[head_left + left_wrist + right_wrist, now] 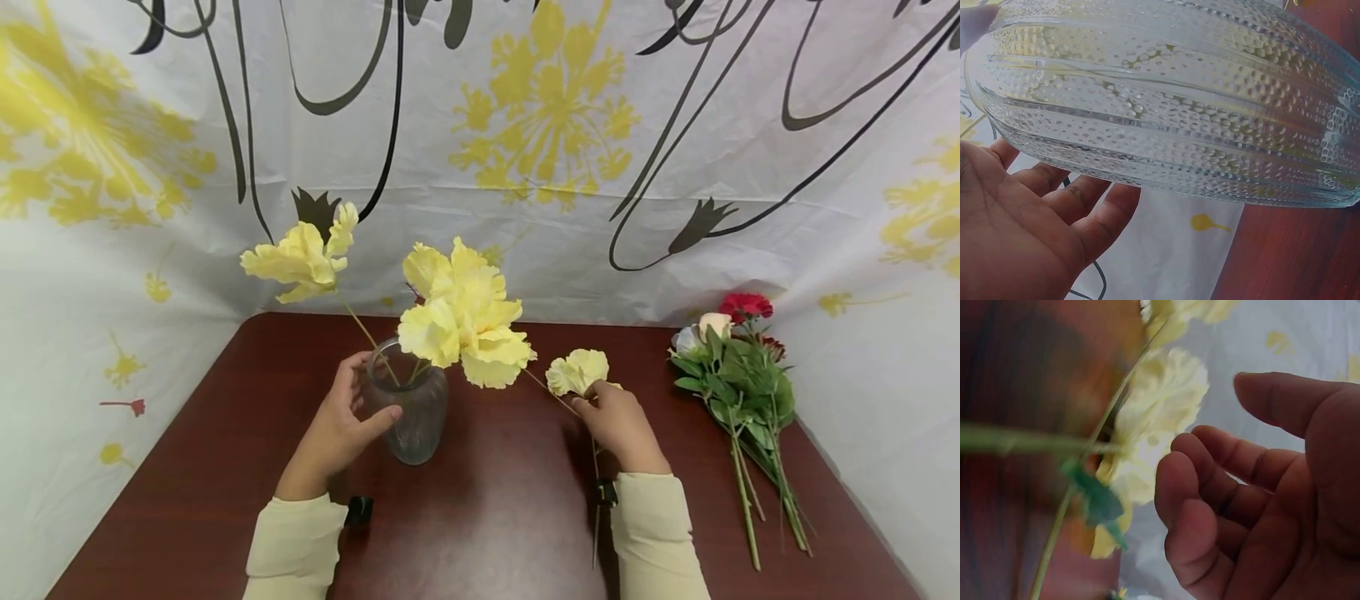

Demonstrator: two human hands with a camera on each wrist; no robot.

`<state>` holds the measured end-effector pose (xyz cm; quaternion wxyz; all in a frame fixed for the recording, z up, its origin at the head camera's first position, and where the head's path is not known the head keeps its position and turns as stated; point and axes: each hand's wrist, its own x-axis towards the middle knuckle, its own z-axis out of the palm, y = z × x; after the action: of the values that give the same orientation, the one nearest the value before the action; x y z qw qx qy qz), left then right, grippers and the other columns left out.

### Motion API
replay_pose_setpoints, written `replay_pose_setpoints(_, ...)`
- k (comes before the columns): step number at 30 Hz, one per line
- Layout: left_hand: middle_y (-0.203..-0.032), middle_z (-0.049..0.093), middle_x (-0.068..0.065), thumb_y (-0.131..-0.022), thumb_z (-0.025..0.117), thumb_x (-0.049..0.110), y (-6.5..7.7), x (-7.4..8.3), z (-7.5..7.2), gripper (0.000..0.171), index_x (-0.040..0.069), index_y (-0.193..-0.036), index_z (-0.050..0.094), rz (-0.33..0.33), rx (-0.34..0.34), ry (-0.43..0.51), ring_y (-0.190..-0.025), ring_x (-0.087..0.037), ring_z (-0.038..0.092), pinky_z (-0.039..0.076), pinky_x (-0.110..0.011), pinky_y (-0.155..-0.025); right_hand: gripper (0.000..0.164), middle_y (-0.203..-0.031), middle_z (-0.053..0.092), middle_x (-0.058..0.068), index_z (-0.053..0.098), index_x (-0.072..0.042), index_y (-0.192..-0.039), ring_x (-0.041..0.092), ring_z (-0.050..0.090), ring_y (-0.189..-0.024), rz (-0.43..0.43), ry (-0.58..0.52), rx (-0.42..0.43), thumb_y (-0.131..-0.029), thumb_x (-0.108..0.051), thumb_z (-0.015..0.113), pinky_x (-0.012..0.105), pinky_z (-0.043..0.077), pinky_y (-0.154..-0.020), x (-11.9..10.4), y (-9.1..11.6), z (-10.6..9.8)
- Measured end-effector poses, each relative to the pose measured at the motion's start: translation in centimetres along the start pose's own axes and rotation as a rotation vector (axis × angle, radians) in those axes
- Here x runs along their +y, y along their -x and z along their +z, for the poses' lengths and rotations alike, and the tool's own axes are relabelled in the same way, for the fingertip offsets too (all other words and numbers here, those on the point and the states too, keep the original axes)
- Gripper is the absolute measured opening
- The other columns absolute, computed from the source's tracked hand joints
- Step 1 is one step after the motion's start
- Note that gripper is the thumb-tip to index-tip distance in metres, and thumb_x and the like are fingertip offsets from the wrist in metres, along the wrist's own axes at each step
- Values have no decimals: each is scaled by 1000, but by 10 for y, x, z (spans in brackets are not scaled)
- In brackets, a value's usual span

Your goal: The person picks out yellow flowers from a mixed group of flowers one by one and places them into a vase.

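My left hand (347, 421) wraps the upper side of a clear glass vase (416, 425), thumb in front. In the left wrist view, its fingers pass behind the dimpled, ribbed glass. One yellow flower (296, 260) leans left out of the vase, and a cluster of large yellow blooms (465, 321) hangs over its right side. My right hand (618, 421) is beside another yellow flower (577, 371), whose stem runs down toward the sleeve. In the right wrist view, thumb and loosely bent fingers stand apart with nothing between them; a thin diagonal stem (1054, 540) crosses the blurred flower stem (1016, 440).
A bunch of red, cream and white flowers with green leaves (738, 392) lies on the right of the dark red-brown table (495, 517). Behind the table hangs a white patterned cloth (450, 167). A small black object (360, 510) is by the left sleeve.
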<state>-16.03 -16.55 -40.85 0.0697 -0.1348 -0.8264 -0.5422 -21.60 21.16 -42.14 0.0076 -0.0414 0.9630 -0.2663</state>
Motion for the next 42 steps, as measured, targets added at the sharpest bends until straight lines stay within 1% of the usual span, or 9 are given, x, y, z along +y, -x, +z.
replay_pose_setpoints(5, -142, 39, -8, -85, 67, 27, 0, 1, 0, 73, 19, -142, 22, 9, -3, -2, -133, -22, 28, 24, -68, -101, 22, -68, 56, 6, 61, -7, -77, 21, 48, -60, 12, 60, -24, -88, -26, 61, 36, 39, -54, 8, -3, 3)
replay_pose_setpoints(10, -142, 39, -7, -85, 67, 27, 0, 1, 0, 73, 19, -142, 23, 7, -3, 1, -133, -22, 27, 24, -67, -102, 25, -60, 52, 4, 59, -9, -67, 20, 46, -54, 36, 97, -74, -85, -25, 62, 35, 37, -49, 9, -4, 9)
replay_pose_setpoints(17, -143, 37, -8, -85, 67, 28, -1, 3, 1, 73, 18, -142, 22, -1, -11, 5, -134, -22, 25, 24, -67, -102, 26, -55, 52, 4, 59, -9, -61, 20, 48, -49, 115, 82, -65, -83, -21, 66, 35, 40, -45, 11, -1, 11)
replay_pose_setpoints(19, -144, 36, -8, -85, 67, 28, -1, 4, 1, 74, 18, -142, 22, -2, -12, 4, -134, -22, 25, 24, -67, -102, 27, -55, 52, 4, 58, -9, -60, 20, 48, -49, 122, 86, -58, -83, -21, 66, 35, 40, -46, 12, -1, 12)
replay_pose_setpoints(27, -144, 36, -9, -85, 67, 28, 0, 4, 1, 74, 18, -143, 22, 1, -11, 2, -134, -23, 26, 25, -66, -102, 35, -51, 42, -1, 49, -14, -53, 19, 45, -48, 141, 83, -67, -82, -17, 68, 33, 36, -45, 17, -2, 16)
replay_pose_setpoints(34, -143, 38, -8, -84, 67, 28, 0, 3, 1, 74, 18, -142, 22, 4, -9, 5, -133, -23, 27, 24, -66, -102, 41, -48, 35, -4, 42, -17, -49, 18, 41, -46, 147, 79, -72, -83, -14, 65, 30, 33, -43, 19, -2, 18)
replay_pose_setpoints(38, -142, 39, -8, -84, 67, 27, 1, 3, 1, 74, 18, -142, 23, 4, -5, 7, -133, -23, 28, 24, -66, -102, 42, -48, 31, -4, 39, -18, -49, 17, 38, -45, 148, 79, -74, -83, -13, 63, 29, 31, -42, 19, -3, 17)
replay_pose_setpoints(40, -142, 39, -8, -84, 67, 27, 1, 3, 0, 73, 18, -142, 23, 3, -5, 7, -133, -23, 28, 24, -66, -102, 40, -49, 33, -4, 41, -17, -50, 17, 38, -46, 140, 73, -71, -83, -13, 62, 29, 32, -43, 19, -3, 16)
replay_pose_setpoints(42, -142, 38, -8, -84, 67, 27, 1, 3, 0, 74, 18, -142, 23, 1, -7, 8, -133, -23, 28, 24, -66, -102, 33, -51, 39, -2, 48, -14, -53, 18, 41, -49, 117, 63, -58, -83, -12, 61, 31, 34, -46, 19, -4, 15)
